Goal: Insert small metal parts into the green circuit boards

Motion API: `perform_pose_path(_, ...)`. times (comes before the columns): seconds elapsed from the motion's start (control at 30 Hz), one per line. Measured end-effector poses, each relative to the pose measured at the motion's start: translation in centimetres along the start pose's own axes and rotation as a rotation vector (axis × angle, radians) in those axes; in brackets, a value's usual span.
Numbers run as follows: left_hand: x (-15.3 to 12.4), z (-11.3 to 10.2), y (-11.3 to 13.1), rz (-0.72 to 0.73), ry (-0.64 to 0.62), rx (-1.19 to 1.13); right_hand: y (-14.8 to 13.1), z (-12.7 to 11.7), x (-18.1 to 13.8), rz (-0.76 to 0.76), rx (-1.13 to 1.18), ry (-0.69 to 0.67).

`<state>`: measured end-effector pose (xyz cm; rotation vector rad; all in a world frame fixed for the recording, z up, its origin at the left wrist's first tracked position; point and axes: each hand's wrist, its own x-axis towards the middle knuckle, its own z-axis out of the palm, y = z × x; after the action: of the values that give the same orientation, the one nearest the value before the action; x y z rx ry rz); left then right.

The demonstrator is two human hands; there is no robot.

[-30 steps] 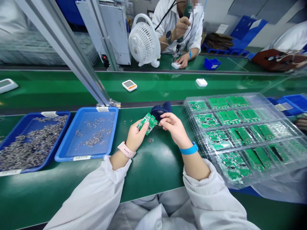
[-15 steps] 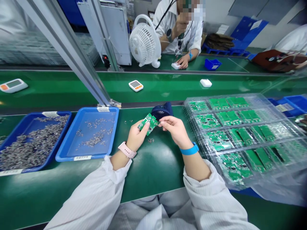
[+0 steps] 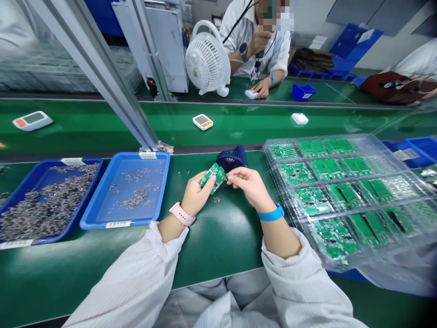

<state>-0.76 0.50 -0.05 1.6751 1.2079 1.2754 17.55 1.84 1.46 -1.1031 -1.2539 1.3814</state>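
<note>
My left hand (image 3: 196, 193) grips a small green circuit board (image 3: 213, 176) by its lower left edge, above the green bench. My right hand (image 3: 249, 184) is closed in a pinch at the board's right edge, fingertips touching it; what the pinch holds is too small to see. A dark blue round fan housing (image 3: 232, 159) lies just behind the board. A few tiny metal parts (image 3: 215, 200) lie on the bench under my hands.
Two blue trays of small metal parts, one (image 3: 128, 191) near and one (image 3: 44, 200) further left. Clear blister trays of green boards (image 3: 341, 191) at the right. White devices (image 3: 202, 121) ride the conveyor behind. A person across works beside a white fan (image 3: 207, 59).
The devices on the conveyor have moved right. My hands and the board stay nearly in place, the right fingers shifting slightly at the board's edge.
</note>
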Motion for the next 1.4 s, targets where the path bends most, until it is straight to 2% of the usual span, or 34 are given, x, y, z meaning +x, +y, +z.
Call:
perform_pose_path(0.7, -0.1, 0.1, -0.1, 0.018, -0.045, -0.007, -0.3, -0.1, 0.0, 0.015, -0.052, -0.004)
perform_pose_path(1.4, 0.0, 0.1, -0.2, 0.078, -0.113, 0.039, 1.1, 0.1, 0.5, 0.026, -0.026, -0.032)
